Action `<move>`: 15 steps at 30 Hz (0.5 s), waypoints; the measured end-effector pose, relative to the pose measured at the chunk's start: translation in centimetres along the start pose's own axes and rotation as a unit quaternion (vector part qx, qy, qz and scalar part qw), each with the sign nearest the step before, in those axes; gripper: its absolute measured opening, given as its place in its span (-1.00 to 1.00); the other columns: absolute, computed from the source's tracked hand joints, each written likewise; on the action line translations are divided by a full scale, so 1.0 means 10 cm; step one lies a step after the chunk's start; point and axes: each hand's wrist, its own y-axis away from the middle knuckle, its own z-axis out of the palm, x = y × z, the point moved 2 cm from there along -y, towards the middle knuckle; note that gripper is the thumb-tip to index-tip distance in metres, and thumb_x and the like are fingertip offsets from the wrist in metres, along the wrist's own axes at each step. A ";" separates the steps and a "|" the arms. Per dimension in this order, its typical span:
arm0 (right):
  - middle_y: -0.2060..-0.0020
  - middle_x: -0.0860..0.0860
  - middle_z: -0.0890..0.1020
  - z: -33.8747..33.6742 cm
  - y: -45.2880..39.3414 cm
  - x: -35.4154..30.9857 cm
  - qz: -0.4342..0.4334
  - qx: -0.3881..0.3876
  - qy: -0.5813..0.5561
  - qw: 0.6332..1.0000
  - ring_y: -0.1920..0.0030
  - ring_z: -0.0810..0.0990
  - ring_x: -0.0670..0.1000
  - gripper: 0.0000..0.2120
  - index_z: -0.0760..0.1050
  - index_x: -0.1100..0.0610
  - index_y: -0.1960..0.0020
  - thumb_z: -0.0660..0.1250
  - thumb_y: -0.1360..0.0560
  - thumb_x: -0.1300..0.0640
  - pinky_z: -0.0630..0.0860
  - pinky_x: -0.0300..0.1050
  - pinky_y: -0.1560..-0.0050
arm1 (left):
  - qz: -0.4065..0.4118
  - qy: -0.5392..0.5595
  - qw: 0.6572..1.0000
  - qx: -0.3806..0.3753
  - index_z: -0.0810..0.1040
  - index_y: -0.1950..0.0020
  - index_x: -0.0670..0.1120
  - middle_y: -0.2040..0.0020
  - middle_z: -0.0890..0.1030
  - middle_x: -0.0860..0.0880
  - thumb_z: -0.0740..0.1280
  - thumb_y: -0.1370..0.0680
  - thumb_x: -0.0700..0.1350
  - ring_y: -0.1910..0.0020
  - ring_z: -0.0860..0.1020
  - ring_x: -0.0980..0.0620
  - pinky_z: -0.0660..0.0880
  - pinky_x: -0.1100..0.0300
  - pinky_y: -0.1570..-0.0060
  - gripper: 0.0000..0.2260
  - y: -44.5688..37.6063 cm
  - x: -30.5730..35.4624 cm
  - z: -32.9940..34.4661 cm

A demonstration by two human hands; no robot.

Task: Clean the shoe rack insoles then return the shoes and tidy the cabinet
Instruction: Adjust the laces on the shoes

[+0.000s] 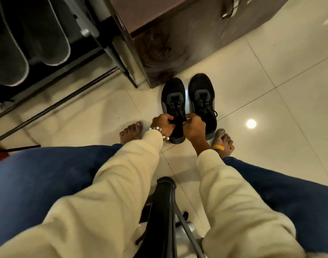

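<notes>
Head view, looking steeply down past both knees to a glossy cream tiled floor [271,75].

Item 1: pair of black lace-up sneakers, side by side on the tiles, toes pointing toward the dark wooden cabinet [187,43]. Left sneaker [173,97] has its toe just beside the cabinet's base corner; right sneaker [203,97] stands just beside it, a narrow strip of floor between them.

Item 2: left hand [162,125], beaded bracelet [157,130] at the wrist, fingers curled and closed on the collar at the left side of the left sneaker's opening.

Item 3: right hand [194,127], fingers bent together and pinched at the opposite side of the same opening, possibly on the laces; the exact hold is too small to tell.

Item 4: cream sleeves and blue jeans fill the lower frame. Two bare feet flank the sneakers; the right foot [223,144] carries a yellow plaster.

Item 5: open compartment at upper left, holding two dark insoles [29,38] with pale edges, standing side by side.

Item 6: black stool edge [165,202] between the knees.
</notes>
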 end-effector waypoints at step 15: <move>-0.14 0.20 0.60 -1.10 1.68 -0.97 -0.163 0.101 0.049 0.980 -0.18 0.53 0.21 -0.68 0.47 0.22 -0.29 0.22 -0.54 0.25 0.45 0.04 -0.25 | 0.174 -0.134 0.948 0.233 0.56 -0.24 -0.02 -0.15 0.62 -0.12 0.25 -0.57 -0.13 -0.16 0.54 -0.18 0.49 0.00 -0.17 -0.74 2.09 0.46 -1.16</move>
